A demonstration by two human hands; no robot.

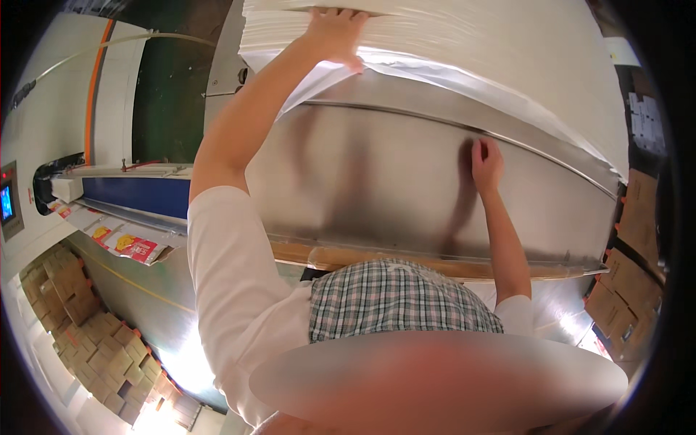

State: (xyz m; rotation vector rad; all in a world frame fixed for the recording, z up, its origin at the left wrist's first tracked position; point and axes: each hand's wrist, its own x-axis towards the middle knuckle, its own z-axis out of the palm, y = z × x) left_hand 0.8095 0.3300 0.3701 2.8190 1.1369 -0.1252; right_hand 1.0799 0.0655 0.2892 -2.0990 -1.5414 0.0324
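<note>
A thick stack of white sheets (449, 36) rises at the far side of a shiny metal table (406, 167). Across the stack's near left edge reaches my left hand (337, 36). Its fingers dig into a gap between sheets while the thumb sits lower, by the lifted bottom sheets, so a portion of the stack is in its grip. Over the right part of the table is my right hand (489, 163), loosely curled with thumb and forefinger close together. I see nothing in it, and a dark reflection shows in the metal beside it.
Wooden edging (348, 259) runs along the table's near side, close to my checked apron (406, 297). At left stands a white machine with a small screen (7, 201); printed red and yellow sheets (127, 241) lie beside it. Cardboard boxes are piled at lower left (101, 355) and right (625, 304).
</note>
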